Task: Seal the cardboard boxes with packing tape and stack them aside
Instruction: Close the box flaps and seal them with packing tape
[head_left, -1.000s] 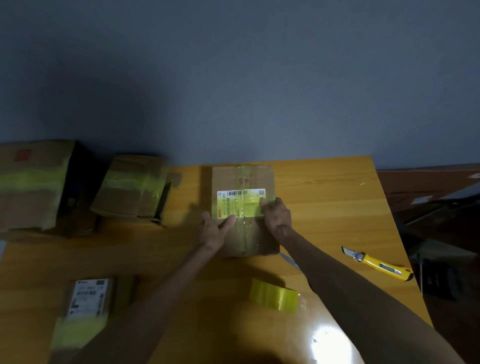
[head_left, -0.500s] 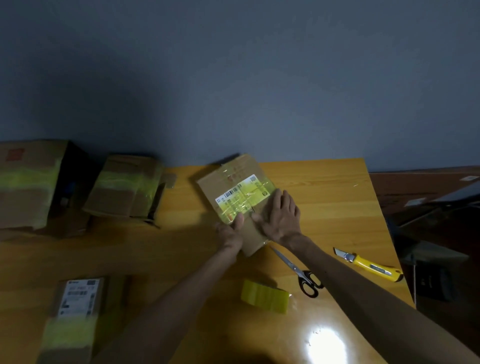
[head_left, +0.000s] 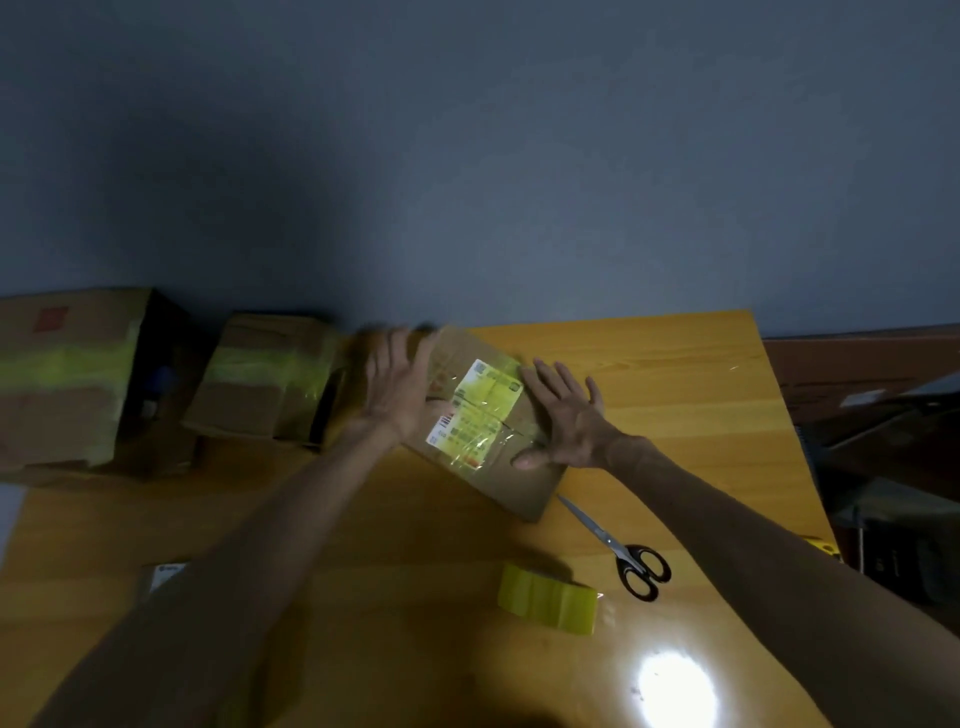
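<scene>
Both hands, left (head_left: 397, 387) and right (head_left: 563, 415), lie flat-fingered on the box (head_left: 488, 421) (askew) between them.

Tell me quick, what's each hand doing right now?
Left hand: open, fingers straight, against the left edge of the box, a bit blurred.
Right hand: open, fingers spread, flat on the box top.

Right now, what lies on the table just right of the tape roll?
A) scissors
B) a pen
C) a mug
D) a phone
A: black-handled scissors lie on the table right of the tape roll, blades pointing toward the box.
</scene>
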